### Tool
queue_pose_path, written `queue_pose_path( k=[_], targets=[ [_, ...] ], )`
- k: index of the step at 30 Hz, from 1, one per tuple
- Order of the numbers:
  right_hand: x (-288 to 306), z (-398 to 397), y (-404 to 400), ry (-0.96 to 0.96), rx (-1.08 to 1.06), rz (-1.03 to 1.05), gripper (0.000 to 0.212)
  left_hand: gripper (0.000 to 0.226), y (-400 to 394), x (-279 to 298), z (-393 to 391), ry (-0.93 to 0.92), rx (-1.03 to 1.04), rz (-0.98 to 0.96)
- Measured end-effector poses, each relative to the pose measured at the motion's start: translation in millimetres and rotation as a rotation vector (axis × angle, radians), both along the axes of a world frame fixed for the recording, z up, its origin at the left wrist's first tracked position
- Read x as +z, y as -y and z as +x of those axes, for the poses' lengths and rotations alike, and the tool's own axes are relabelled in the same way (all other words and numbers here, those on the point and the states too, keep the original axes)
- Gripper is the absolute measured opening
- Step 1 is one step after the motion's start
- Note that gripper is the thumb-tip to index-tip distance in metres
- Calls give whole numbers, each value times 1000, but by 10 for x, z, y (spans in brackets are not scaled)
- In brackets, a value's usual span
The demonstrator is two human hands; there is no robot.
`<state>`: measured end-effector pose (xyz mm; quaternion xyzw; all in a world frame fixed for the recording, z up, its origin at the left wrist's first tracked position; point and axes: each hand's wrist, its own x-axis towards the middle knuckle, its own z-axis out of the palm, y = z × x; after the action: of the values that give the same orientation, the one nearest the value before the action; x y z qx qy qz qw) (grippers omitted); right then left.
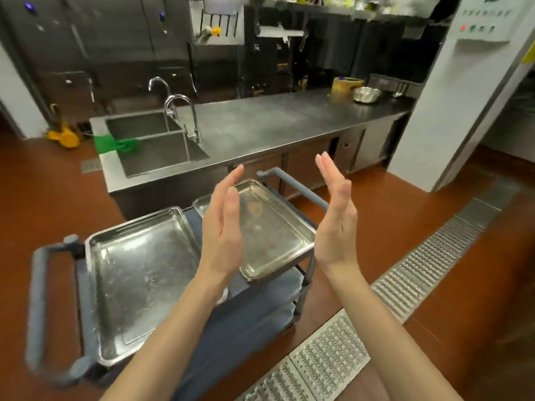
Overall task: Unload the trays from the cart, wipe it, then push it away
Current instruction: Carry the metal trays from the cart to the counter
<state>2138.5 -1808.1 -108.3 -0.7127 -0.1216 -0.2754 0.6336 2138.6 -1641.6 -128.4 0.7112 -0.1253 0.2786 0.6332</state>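
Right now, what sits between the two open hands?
In the head view, the gap between the left hand and right hand shows the far tray on the cart, lying below them; neither hand touches it.

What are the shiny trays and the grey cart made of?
The two trays, near tray and far tray, look like stainless steel: silvery, mirror-like, with bright reflections and light scuffs. The cart looks like matte grey plastic, judging by its dull, even colour and chunky rounded handle, though painted metal can't be ruled out. Both hands, left hand and right hand, hover open above, touching nothing.
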Motion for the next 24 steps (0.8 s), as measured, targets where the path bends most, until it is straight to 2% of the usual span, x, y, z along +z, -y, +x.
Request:
queue_pose_path(
  k=[6,10,15,24],
  targets=[
    [-280,443,-673,-95,173,42,73,49,-696,-210,73,-69,194,18],
    [-466,595,-1152,-146,227,32,77,49,-1233,-369,49,-126,310,-5],
    [-743,710,-1619,-180,263,-1,67,53,-1776,-549,-24,-173,433,-46],
    [-1197,913,-2174,-325,353,-49,58,51,-2342,-1037,-91,-279,547,-126]
  ],
)
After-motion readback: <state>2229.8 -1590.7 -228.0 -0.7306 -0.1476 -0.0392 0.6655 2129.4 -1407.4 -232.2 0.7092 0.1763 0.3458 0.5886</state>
